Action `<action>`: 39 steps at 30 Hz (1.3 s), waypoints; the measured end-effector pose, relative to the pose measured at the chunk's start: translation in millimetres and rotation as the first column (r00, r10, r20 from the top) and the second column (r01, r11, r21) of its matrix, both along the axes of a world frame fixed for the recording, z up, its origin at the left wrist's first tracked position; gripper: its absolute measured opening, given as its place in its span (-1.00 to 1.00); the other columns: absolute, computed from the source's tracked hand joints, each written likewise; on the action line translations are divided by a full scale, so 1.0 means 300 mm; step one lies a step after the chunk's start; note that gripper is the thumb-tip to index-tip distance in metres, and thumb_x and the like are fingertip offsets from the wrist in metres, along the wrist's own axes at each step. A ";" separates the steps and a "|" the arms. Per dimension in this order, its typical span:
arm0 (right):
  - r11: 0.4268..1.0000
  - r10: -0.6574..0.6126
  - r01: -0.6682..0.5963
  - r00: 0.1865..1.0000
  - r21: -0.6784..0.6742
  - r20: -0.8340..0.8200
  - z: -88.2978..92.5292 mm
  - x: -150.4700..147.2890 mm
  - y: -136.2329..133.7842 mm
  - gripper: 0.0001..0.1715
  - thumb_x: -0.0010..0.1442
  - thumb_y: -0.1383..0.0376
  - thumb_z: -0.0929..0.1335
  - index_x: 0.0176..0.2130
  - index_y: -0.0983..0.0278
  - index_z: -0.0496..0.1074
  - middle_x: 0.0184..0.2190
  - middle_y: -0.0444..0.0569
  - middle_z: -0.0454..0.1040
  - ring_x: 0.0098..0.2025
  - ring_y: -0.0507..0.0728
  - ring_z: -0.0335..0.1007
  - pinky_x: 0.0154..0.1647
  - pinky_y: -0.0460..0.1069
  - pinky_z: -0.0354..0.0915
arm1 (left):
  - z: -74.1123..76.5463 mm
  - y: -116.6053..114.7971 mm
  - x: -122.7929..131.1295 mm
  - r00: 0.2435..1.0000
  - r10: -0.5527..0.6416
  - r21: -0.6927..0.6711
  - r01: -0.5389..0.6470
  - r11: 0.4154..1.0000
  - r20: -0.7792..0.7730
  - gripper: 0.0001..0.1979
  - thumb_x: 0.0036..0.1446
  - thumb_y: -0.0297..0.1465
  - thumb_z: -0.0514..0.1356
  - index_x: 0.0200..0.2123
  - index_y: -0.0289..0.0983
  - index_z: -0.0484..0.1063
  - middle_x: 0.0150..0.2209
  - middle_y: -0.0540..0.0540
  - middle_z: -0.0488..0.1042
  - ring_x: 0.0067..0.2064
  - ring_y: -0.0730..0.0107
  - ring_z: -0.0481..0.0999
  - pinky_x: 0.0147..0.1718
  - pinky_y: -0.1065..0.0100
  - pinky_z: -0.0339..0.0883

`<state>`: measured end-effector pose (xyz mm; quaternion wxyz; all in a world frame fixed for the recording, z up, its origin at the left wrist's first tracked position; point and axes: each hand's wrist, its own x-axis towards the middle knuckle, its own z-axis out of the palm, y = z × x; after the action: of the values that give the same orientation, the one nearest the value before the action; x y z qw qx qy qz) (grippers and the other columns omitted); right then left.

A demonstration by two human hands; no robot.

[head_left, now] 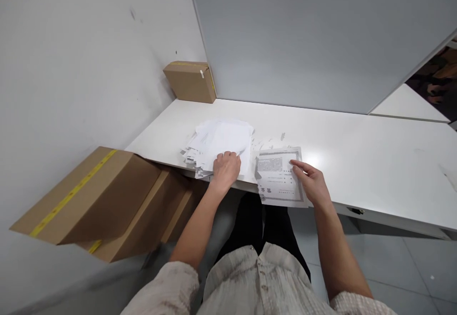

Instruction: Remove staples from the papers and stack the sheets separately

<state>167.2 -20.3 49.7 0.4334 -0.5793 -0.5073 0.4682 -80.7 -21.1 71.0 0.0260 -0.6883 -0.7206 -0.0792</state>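
Observation:
A loose pile of white papers (221,139) lies on the white desk (357,153) near its front edge. My left hand (225,170) rests on the near side of the pile, fingers curled on the top sheets. To the right of the pile lies a printed sheet with a grey border (278,174), partly over the desk edge. My right hand (310,182) lies flat on that sheet's right side, fingers stretched out toward the left.
A small cardboard box (191,81) stands in the far left corner against the wall. Larger cardboard boxes with yellow tape (93,196) lean beside the desk at the left. A grey partition (303,39) backs the desk. Small paper scraps (271,140) lie behind the printed sheet.

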 end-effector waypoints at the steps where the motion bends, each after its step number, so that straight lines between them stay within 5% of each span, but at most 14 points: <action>1: 1.000 -0.002 0.002 1.000 0.007 -0.002 0.004 0.001 -0.003 -0.57 0.00 0.08 0.34 -0.14 0.20 0.48 -0.14 0.01 0.48 -0.21 0.16 0.41 -0.26 0.03 0.32 | 0.003 0.002 -0.005 1.000 0.009 0.009 -0.009 1.000 -0.008 -0.69 0.22 -0.36 -0.15 -0.24 -0.35 0.35 -0.26 -0.23 0.40 -0.16 0.13 0.37 -0.28 0.24 0.23; 14: 0.997 -0.034 0.032 0.999 -0.070 -0.037 0.011 0.079 -0.003 -0.53 -0.03 0.05 0.36 -0.14 0.21 0.48 -0.26 0.01 0.53 -0.29 0.17 0.42 -0.40 0.01 0.32 | 0.020 0.009 -0.095 0.992 -0.027 0.098 0.015 0.995 0.125 -0.69 0.23 -0.39 -0.21 -0.39 -0.28 0.27 -0.35 -0.20 0.34 -0.27 0.22 0.34 -0.28 0.25 0.21; 18: 0.994 -0.008 0.004 0.999 -0.109 -0.038 0.014 0.077 -0.003 -0.56 -0.04 0.05 0.37 -0.17 0.20 0.50 -0.25 0.00 0.53 -0.27 0.18 0.42 -0.39 0.00 0.32 | 0.058 0.024 -0.122 0.965 0.056 0.049 -0.071 0.996 0.255 -0.71 0.21 -0.34 -0.16 -0.37 -0.27 0.30 -0.41 -0.13 0.37 -0.34 0.26 0.35 -0.35 0.30 0.20; 24: 0.991 0.039 -0.049 0.996 -0.124 -0.084 0.050 0.101 0.005 -0.56 -0.03 0.05 0.37 -0.16 0.19 0.49 -0.30 0.00 0.53 -0.31 0.16 0.42 -0.39 0.00 0.31 | 0.110 0.054 -0.184 0.806 0.189 0.040 -0.255 0.966 0.561 -0.75 0.07 -0.25 0.01 -0.33 -0.25 0.39 -0.38 -0.03 0.46 -0.36 0.38 0.38 -0.38 0.41 0.22; 32: 0.987 0.074 -0.099 0.981 -0.127 -0.182 0.080 0.131 0.025 -0.57 -0.02 0.07 0.38 -0.16 0.20 0.48 -0.37 -0.02 0.54 -0.38 0.14 0.42 -0.42 0.00 0.31 | 0.160 0.038 -0.248 0.810 0.281 0.075 -0.369 0.926 0.514 -0.70 0.05 -0.23 -0.01 -0.33 -0.27 0.42 -0.44 -0.03 0.44 -0.42 0.40 0.34 -0.45 0.42 0.18; 39: 0.971 0.197 -0.209 0.975 -0.119 -0.107 0.092 0.115 0.007 -0.55 0.03 0.06 0.34 -0.11 0.21 0.46 -0.34 -0.01 0.53 -0.35 0.14 0.41 -0.42 -0.01 0.28 | 0.075 0.078 -0.141 0.785 0.176 -0.026 -0.200 0.979 0.594 -0.75 -0.15 -0.18 0.20 -0.52 -0.26 0.43 -0.50 0.03 0.42 -0.43 0.43 0.33 -0.48 0.44 0.13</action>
<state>201.8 -18.4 77.4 0.3680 -0.5284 -0.5117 0.5688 -123.0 2.4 93.3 -0.1793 -0.5530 -0.7559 -0.3012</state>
